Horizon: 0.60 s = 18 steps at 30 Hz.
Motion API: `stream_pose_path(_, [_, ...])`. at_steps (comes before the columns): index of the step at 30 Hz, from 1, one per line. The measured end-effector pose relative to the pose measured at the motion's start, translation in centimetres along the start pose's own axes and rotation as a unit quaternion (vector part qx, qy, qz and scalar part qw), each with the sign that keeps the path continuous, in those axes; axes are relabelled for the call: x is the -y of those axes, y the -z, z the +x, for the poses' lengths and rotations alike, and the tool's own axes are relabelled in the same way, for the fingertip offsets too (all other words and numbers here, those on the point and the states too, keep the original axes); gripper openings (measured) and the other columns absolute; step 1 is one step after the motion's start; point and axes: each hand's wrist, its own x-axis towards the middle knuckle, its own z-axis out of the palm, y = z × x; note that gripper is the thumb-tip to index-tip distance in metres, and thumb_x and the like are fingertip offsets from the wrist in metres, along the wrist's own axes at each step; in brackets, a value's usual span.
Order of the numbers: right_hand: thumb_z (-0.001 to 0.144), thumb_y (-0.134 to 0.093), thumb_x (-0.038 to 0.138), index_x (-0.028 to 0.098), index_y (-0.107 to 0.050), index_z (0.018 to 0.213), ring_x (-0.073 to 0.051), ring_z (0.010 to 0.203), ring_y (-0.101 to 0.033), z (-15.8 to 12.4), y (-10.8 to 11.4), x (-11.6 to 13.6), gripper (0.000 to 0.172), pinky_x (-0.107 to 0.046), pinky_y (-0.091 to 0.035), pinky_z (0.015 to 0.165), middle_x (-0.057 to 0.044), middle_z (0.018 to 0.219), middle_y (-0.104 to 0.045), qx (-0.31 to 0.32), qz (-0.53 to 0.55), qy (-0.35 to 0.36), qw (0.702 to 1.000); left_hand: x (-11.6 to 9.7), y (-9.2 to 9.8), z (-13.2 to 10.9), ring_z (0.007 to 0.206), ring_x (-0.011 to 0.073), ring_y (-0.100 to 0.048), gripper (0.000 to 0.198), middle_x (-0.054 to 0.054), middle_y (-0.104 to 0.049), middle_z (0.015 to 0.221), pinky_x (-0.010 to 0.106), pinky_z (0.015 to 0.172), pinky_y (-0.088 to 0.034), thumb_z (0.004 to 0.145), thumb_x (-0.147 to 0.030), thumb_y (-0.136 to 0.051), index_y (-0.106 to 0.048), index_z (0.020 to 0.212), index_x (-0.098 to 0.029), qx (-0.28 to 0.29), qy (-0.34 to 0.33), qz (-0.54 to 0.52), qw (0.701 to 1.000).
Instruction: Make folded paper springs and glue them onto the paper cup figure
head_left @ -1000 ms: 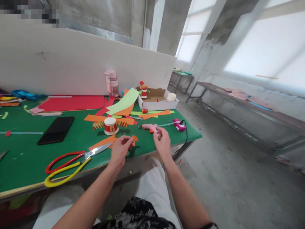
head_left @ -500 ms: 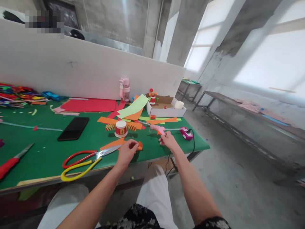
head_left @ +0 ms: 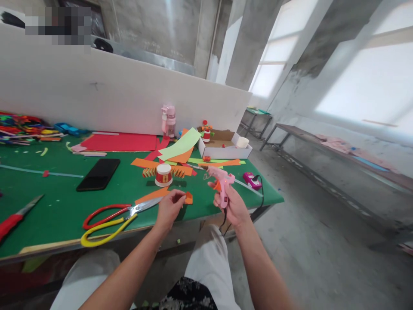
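Right now, the left hand point(head_left: 170, 207) has its fingers point(head_left: 180, 198) pinched together, thumb against fingertip, on a small folded piece of orange paper point(head_left: 189, 199), held just above the near edge of the green counter point(head_left: 200, 206). The right hand point(head_left: 237, 206) is wrapped around the handle of a pink glue gun point(head_left: 225, 186), its fingers curled closed, one of them by the orange trigger. The nozzle points away to the left, a pale glue stick point(head_left: 250, 188) runs out the back, and a dark cord hangs from the bottom of the grip.

As for containers, a red and white paper cup point(head_left: 164, 175) sits upside down on the counter, closed end up, with pleated yellowish strips point(head_left: 149, 172) spreading from both sides; what is under it, I can't see. Beyond the glue gun there's a shallow white box point(head_left: 222, 153), brown inside, holding a white rounded thing point(head_left: 242, 142) at its right end and a few tiny red bits. A little red, green and orange figure point(head_left: 207, 134) stands at its left end, though I can't tell whether inside or behind. A pink bottle point(head_left: 169, 121) stands upright against the white partition point(head_left: 129, 94); its contents I can't make out.
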Motion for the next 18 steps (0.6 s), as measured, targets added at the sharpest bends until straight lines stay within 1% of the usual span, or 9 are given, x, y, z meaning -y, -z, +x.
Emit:
stream_pose_path(3, [0.073,-0.067,0.062,0.021,-0.061,0.100,-0.009,0.048,-0.045,-0.9,0.2,-0.7,0.049,-0.024,-0.036,0.047,-0.003,0.080,-0.069,-0.020,-0.094,0.033,0.995,-0.1,0.2,0.2,0.052,0.0111,-0.051,0.036,-0.002,-0.059,0.058,0.024,0.052,-0.040,0.056,-0.047,-0.075,-0.062,0.071,-0.017,-0.001,0.016,-0.037,0.999])
stream_pose_path(6, [0.079,-0.059,0.065,0.020,-0.060,0.104,-0.010,0.047,-0.044,-1.8,0.7,-1.8,0.051,-0.024,-0.033,0.045,0.000,0.068,-0.063,-0.027,-0.182,0.047,0.982,-0.3,0.4,0.3,0.052,0.0104,-0.051,0.042,-0.002,-0.061,0.059,0.025,0.053,-0.042,0.052,-0.049,-0.078,-0.064,0.075,-0.016,0.000,0.039,-0.069,0.997])
stream_pose_path(9, [0.086,-0.050,0.064,0.018,-0.058,0.107,-0.011,0.048,-0.044,-2.5,1.2,-2.7,0.051,-0.024,-0.035,0.047,0.003,0.059,-0.056,-0.025,-0.248,0.063,0.966,-0.3,0.5,0.5,0.051,0.0103,-0.052,0.046,-0.001,-0.062,0.058,0.026,0.053,-0.043,0.049,-0.049,-0.081,-0.066,0.076,-0.014,0.006,0.067,-0.086,0.994])
stream_pose_path(11, [0.088,-0.047,0.062,0.017,-0.058,0.105,-0.012,0.049,-0.045,-2.8,1.3,-3.0,0.049,-0.024,-0.036,0.048,0.003,0.058,-0.055,-0.019,-0.283,0.071,0.956,-0.4,0.5,0.6,0.050,0.0103,-0.052,0.047,0.000,-0.063,0.058,0.026,0.052,-0.043,0.046,-0.047,-0.083,-0.066,0.075,-0.014,0.009,0.085,-0.093,0.992])
stream_pose_path(15, [0.091,-0.043,0.058,0.017,-0.056,0.092,-0.012,0.050,-0.048,-3.1,1.1,-3.2,0.043,-0.024,-0.039,0.051,0.003,0.057,-0.053,-0.006,-0.332,0.089,0.939,-0.5,0.5,0.9,0.051,0.0110,-0.055,0.046,0.001,-0.065,0.058,0.026,0.052,-0.045,0.045,-0.044,-0.083,-0.068,0.076,-0.012,0.009,0.107,-0.101,0.989])
stream_pose_path(18, [0.093,-0.041,0.053,0.017,-0.057,0.092,-0.012,0.050,-0.048,-3.4,0.7,-3.1,0.039,-0.024,-0.040,0.052,0.002,0.058,-0.053,0.000,-0.359,0.107,0.927,-0.7,0.4,0.9,0.051,0.0111,-0.056,0.045,0.001,-0.065,0.057,0.026,0.052,-0.046,0.045,-0.042,-0.083,-0.068,0.076,-0.012,0.009,0.114,-0.102,0.988])
